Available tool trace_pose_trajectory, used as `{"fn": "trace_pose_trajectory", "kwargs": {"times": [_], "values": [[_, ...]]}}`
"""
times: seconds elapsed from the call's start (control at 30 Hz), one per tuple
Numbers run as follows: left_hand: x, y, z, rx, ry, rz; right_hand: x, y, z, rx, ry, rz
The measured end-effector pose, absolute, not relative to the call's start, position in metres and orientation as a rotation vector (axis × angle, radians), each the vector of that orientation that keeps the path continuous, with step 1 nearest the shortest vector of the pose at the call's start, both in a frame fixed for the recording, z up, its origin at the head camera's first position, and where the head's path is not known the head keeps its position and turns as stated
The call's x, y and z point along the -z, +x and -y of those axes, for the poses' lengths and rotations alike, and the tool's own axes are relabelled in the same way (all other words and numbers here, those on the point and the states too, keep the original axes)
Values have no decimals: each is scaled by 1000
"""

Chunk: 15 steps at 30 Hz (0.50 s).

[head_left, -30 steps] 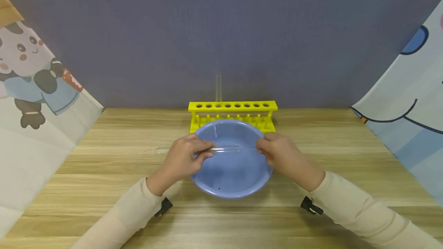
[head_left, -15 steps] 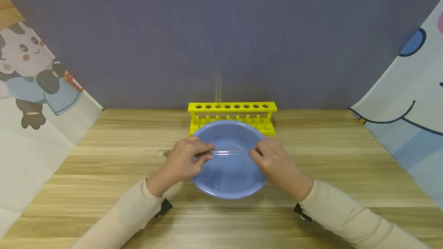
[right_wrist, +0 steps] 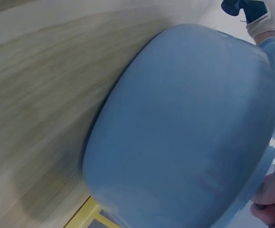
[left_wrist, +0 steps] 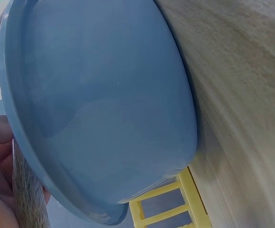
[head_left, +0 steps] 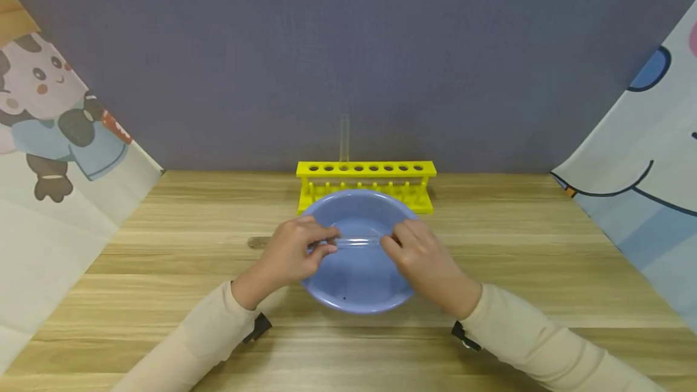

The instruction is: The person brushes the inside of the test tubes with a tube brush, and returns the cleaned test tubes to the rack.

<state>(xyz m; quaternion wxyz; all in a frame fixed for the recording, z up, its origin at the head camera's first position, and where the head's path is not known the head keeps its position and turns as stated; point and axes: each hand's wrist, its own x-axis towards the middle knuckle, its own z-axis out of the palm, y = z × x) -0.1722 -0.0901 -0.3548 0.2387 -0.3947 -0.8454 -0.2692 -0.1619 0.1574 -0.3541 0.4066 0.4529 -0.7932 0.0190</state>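
Note:
Held level over the blue basin (head_left: pixel 359 304), a clear glass test tube (head_left: pixel 358 242) is pinched between the thumb and fingers of my left hand (head_left: pixel 287 251). Brownish brush bristles (left_wrist: pixel 29 190) fill the tube's end in the left wrist view, and that end pokes out left of the hand in the head view. My right hand (head_left: pixel 427 262) is at the tube's right end, its fingers curled in a pinch on the test tube brush's thin handle. The handle is mostly hidden by the fingers; a small dark end (right_wrist: pixel 260 206) shows between them in the right wrist view.
Behind the basin stands a yellow test tube rack (head_left: pixel 366 169), partly hidden by it. One clear test tube (head_left: pixel 344 141) stands upright in the rack. A wood-grain table (head_left: pixel 190 295) lies underneath, with a grey wall (head_left: pixel 348 47) at the back.
My right hand has moved left toward the tube, and the thin wire between them is no longer visible. The bristles have reached the tube's left end. My left hand has hardly moved.

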Motion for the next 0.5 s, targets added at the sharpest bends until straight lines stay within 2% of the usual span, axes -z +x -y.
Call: {"fn": "trace_pose_trajectory", "kwargs": {"times": [0.5], "values": [[357, -174, 89, 718, -1084, 2303, 349, -162, -153, -172, 1107, 2139]]}}
